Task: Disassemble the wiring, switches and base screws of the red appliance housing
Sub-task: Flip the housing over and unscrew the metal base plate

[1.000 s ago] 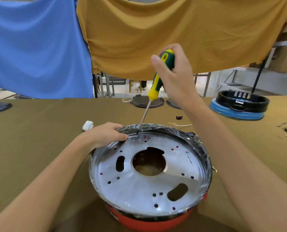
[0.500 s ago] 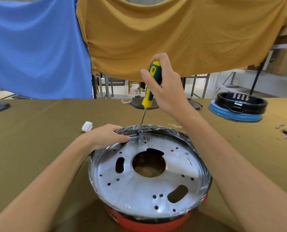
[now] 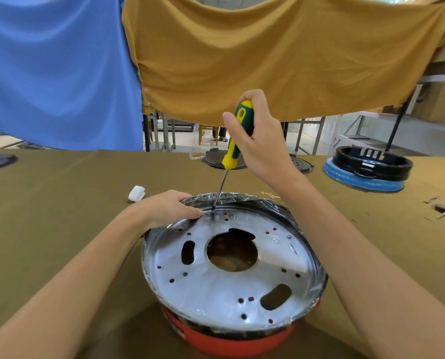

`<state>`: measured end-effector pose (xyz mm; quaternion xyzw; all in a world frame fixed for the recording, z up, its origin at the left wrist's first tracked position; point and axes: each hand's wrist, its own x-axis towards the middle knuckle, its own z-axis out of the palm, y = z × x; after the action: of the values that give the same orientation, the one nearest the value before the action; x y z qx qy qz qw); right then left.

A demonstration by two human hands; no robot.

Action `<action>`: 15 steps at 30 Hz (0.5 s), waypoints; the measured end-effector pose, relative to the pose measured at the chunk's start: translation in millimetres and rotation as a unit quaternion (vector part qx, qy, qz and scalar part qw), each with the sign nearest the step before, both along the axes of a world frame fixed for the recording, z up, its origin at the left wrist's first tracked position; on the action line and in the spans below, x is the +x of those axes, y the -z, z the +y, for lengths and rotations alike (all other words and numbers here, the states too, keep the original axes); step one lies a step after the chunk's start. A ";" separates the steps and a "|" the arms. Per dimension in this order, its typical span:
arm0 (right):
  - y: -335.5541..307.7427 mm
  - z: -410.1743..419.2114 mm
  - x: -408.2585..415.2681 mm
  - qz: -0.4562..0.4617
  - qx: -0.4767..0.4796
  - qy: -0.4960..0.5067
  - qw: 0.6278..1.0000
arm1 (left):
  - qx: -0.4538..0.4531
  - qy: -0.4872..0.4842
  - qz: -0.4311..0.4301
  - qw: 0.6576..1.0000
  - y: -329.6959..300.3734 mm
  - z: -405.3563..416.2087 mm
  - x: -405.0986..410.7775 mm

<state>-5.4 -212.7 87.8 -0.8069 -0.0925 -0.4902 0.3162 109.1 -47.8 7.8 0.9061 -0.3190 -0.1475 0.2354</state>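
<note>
The red housing (image 3: 231, 340) sits upside down on the bench (image 3: 60, 203), the left hand (image 3: 169, 209) steadies it, and the right hand (image 3: 257, 141) grips the screwdriver (image 3: 233, 151) on one base screw, so more screws look left.

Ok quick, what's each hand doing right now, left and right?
Left hand: open, fingers resting on the far rim of the red housing.
Right hand: closed around the screwdriver, tip down on the metal plate.
</note>
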 end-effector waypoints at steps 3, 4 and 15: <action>-0.3 0.2 1.3 -0.004 0.001 0.008 1.000 | -0.003 0.004 0.001 1.000 -0.9 1.1 -1.0; 0.1 0.3 1.4 -0.004 0.001 0.009 1.000 | -0.002 0.003 0.003 1.000 -0.9 1.3 -1.1; -4.5 8.9 -5.2 0.022 -0.042 -0.050 0.998 | 0.009 0.014 0.006 1.000 -7.0 1.7 -7.5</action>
<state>-10.6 -203.8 92.2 -0.8244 -0.1466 -0.4516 0.3079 101.7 -46.1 14.8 0.9027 -0.3290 -0.1589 0.2272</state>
